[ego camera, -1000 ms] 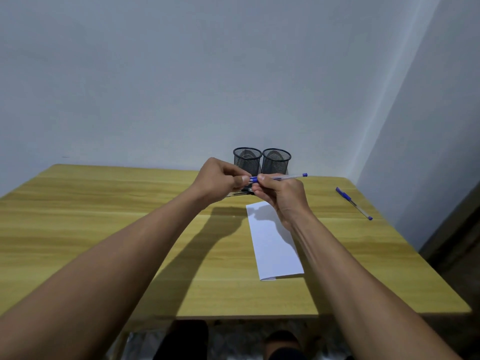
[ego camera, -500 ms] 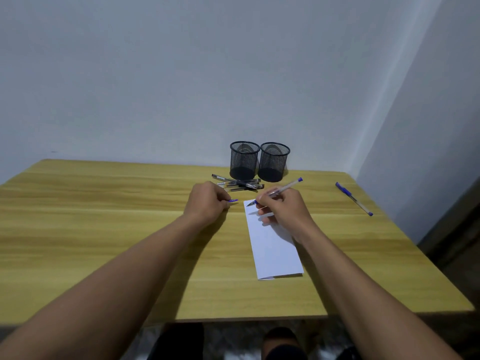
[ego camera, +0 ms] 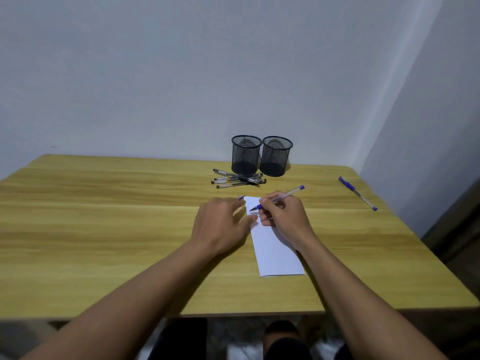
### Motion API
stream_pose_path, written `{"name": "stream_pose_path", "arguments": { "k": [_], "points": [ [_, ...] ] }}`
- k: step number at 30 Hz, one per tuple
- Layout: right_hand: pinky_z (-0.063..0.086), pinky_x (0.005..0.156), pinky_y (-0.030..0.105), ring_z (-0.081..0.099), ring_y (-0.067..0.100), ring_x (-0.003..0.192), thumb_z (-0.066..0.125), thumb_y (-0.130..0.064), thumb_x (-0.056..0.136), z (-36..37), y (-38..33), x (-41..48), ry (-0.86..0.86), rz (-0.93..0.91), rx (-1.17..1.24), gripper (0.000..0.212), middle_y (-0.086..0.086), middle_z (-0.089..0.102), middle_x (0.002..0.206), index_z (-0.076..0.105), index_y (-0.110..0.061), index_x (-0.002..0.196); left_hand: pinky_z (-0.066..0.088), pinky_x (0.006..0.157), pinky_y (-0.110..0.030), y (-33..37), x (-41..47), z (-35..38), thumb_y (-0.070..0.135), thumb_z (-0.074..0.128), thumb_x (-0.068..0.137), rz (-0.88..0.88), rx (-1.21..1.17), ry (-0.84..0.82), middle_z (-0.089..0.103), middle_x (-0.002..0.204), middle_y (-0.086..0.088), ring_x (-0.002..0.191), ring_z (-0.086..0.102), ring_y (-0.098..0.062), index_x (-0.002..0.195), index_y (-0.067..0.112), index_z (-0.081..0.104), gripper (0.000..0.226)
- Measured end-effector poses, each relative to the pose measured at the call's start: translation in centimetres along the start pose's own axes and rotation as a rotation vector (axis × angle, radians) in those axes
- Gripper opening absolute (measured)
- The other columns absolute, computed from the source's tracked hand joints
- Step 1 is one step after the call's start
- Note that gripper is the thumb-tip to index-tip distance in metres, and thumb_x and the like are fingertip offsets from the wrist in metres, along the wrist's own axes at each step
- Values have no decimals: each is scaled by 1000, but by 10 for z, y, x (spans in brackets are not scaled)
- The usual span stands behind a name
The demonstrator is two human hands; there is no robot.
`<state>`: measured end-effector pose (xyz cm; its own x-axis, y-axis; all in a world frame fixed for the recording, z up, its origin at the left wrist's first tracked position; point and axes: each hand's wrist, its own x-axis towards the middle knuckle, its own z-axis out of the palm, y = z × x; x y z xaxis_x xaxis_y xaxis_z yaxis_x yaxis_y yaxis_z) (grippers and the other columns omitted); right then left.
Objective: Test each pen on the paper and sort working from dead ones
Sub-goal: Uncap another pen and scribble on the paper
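The left hand (ego camera: 220, 224) and right hand (ego camera: 285, 216) are bare, and so are the left forearm (ego camera: 145, 289) and right forearm (ego camera: 345, 284) along all of their length that shows. Below the table's (ego camera: 104, 242) near edge, dim and blurred, a rounded bare knee (ego camera: 281, 329) shows above dark cloth (ego camera: 285, 346). A second dark patch (ego camera: 181, 336) lies left of it; whether garment or shadow I cannot tell.

A second ago both hands were raised before the mesh cups (ego camera: 246, 154), uncapping the pen (ego camera: 281, 197); they have since dropped toward 6 o'clock. The left hand (ego camera: 220, 224), with the cap (ego camera: 241, 197) poking from its fingers, has slid toward 3 o'clock onto the paper (ego camera: 275, 253) edge. The right hand (ego camera: 284, 216) has lowered the pen tip to the sheet.
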<state>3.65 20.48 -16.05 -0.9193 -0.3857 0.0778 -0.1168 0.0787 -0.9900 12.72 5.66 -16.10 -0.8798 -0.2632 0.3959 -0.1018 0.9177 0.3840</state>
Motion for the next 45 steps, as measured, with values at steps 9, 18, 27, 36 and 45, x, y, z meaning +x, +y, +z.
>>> {"name": "stream_pose_path", "arguments": {
  "k": [9, 18, 27, 36, 45],
  "points": [
    [57, 57, 31, 64, 22, 61, 70, -8, 92, -1, -3, -6, 20, 10, -62, 9, 27, 70, 78, 71, 1, 89, 33, 112, -45, -4, -10, 10, 75, 50, 81, -52, 65, -186, 48, 151, -2, 144, 37, -19, 132, 28, 63, 70],
    [53, 51, 28, 63, 16, 58, 70, -17, 93, 0, -3, 1, 38, 10, -165, 13, 15, 72, 73, 69, -5, 91, 27, 116, -43, -4, -11, 11, 77, 49, 81, -83, 71, -188, 43, 154, 1, 146, 32, -17, 138, 29, 57, 75],
    [53, 52, 27, 65, 14, 60, 71, -19, 93, 1, 5, 3, 30, -1, -218, 11, 11, 74, 75, 69, -9, 91, 24, 118, -45, -4, -12, 11, 76, 49, 82, -81, 66, -214, 39, 157, 1, 148, 29, -16, 140, 30, 55, 74],
    [51, 52, 32, 61, 21, 56, 71, -14, 89, 2, 4, 1, 18, 11, -225, 13, 16, 72, 68, 68, -2, 85, 23, 118, -44, -5, -13, 12, 77, 46, 82, -80, 67, -217, 39, 157, 1, 148, 28, -16, 140, 30, 54, 75],
    [55, 53, 28, 64, 16, 57, 71, -15, 91, 0, 5, 0, 50, -10, -233, 10, 12, 73, 69, 69, -6, 86, 23, 119, -45, -4, -13, 12, 77, 48, 82, -95, 69, -221, 38, 157, 1, 148, 28, -16, 141, 29, 54, 76]
  ]
}}
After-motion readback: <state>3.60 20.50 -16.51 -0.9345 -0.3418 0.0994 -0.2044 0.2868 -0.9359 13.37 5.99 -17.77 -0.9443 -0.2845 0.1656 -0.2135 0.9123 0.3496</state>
